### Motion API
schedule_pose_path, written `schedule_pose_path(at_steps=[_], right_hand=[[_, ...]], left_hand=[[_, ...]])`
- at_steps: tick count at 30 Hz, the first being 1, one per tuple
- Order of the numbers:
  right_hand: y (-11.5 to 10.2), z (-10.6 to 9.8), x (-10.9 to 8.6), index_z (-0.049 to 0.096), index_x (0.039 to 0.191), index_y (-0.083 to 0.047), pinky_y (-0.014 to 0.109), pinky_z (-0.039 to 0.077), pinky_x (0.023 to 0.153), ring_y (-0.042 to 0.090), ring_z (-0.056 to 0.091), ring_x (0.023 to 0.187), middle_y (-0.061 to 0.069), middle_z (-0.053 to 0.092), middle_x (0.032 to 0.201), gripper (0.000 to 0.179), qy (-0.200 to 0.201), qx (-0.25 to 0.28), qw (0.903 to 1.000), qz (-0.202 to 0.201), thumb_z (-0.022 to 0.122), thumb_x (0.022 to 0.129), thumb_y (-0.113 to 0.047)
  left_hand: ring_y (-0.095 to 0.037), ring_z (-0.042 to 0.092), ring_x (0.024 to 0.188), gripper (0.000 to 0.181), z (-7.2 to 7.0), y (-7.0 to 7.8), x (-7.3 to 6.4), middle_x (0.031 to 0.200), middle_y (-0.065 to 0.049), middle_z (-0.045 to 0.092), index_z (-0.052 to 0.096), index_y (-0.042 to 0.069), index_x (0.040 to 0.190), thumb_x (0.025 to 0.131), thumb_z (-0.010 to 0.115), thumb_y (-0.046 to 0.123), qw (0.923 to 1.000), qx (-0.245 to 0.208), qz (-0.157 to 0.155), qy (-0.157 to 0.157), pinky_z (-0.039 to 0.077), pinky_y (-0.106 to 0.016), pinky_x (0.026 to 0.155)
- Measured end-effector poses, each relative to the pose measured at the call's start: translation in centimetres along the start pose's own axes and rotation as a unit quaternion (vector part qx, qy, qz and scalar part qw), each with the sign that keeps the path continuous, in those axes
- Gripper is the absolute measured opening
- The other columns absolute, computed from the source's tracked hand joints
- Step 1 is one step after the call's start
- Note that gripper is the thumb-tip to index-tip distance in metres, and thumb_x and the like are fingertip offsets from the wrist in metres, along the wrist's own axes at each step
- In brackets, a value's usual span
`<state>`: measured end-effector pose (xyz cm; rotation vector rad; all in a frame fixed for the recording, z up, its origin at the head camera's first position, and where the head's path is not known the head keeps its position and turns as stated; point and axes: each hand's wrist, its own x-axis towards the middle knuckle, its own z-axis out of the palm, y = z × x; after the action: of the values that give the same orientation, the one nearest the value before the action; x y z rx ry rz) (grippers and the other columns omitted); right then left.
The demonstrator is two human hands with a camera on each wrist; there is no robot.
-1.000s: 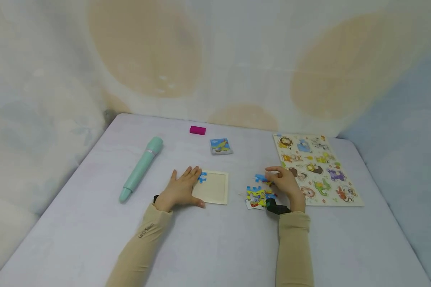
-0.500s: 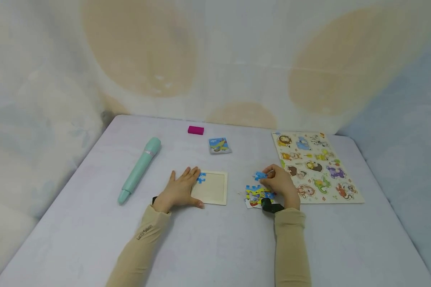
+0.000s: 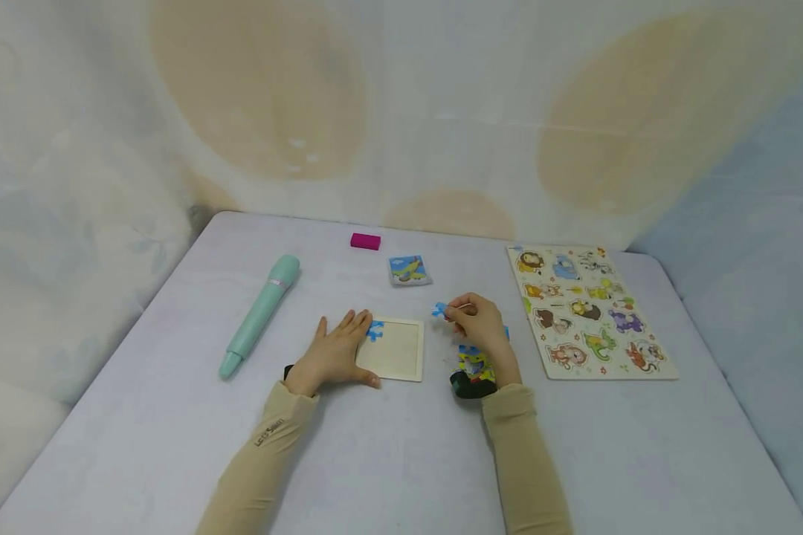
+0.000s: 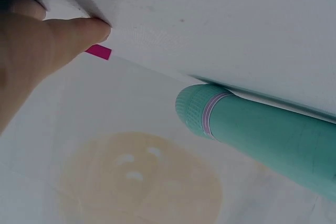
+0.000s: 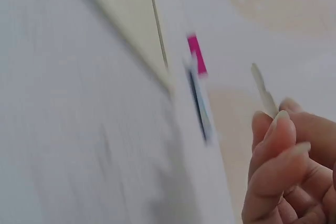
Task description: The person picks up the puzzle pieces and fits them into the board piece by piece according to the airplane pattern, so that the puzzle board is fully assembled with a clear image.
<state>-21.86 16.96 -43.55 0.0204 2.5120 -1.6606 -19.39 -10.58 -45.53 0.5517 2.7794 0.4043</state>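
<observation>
My left hand (image 3: pixel 334 358) lies with fingers spread over the left side of a square wooden puzzle tray (image 3: pixel 401 349). One blue jigsaw piece (image 3: pixel 375 331) sits in the tray's upper left corner, beside my fingertips. My right hand (image 3: pixel 478 323) pinches another blue puzzle piece (image 3: pixel 439 310) between thumb and fingers, right of the tray. In the right wrist view that piece (image 5: pixel 264 92) appears edge-on, raised above the table. Beneath my right wrist lies a pile of loose yellow and blue puzzle pieces (image 3: pixel 473 362), partly hidden by the hand and the wrist camera.
A mint green microphone-shaped tube (image 3: pixel 261 316) lies at the left. Toward the back are a magenta block (image 3: pixel 365 241) and a small picture square (image 3: pixel 409 270) with a yellow plane. An animal puzzle board (image 3: pixel 592 316) lies at the right.
My right hand has picked a blue puzzle piece from the top of the pile and carried it left toward the tray. The left hand has stayed in place.
</observation>
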Motion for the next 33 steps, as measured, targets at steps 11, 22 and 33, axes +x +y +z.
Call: schedule_pose_path(at_steps=[11, 22, 33], right_hand=[[-1.3, 6.2, 0.2, 0.068, 0.111, -0.003, 0.022, 0.051, 0.065, 0.013, 0.061, 0.074, 0.012, 0.07, 0.096, 0.021, -0.06, -0.025, 0.9973, -0.035, 0.065, 0.092, -0.011], [-1.5, 7.7, -0.1, 0.072, 0.107, -0.007, 0.025, 0.049, 0.069, 0.016, 0.06, 0.08, 0.008, 0.069, 0.092, 0.018, -0.019, -0.14, 0.9878, -0.066, 0.066, 0.091, -0.013], [-1.1, 8.6, -0.4, 0.073, 0.101, -0.008, 0.032, 0.041, 0.074, 0.021, 0.05, 0.086, 0.014, 0.056, 0.103, 0.014, 0.023, -0.203, 0.9746, -0.091, 0.069, 0.088, -0.014]], left_hand=[[-0.028, 0.01, 0.152, 0.123, -0.1, 0.5, 0.0, 0.164, -0.006, 0.015, 0.017, 0.01, 0.156, 0.064, 0.079, 0.064, 1.0, -0.001, 0.003, 0.004, 0.004, -0.068, 0.115], [-0.028, 0.009, 0.152, 0.123, -0.2, 1.0, 0.1, 0.164, -0.006, 0.014, 0.017, 0.01, 0.156, 0.065, 0.079, 0.064, 0.9999, -0.005, 0.01, 0.0, 0.003, -0.068, 0.115], [-0.028, 0.01, 0.152, 0.122, -0.2, 1.1, 0.3, 0.164, -0.007, 0.015, 0.017, 0.009, 0.156, 0.065, 0.078, 0.065, 0.9999, 0.002, 0.015, 0.005, 0.004, -0.069, 0.115]])
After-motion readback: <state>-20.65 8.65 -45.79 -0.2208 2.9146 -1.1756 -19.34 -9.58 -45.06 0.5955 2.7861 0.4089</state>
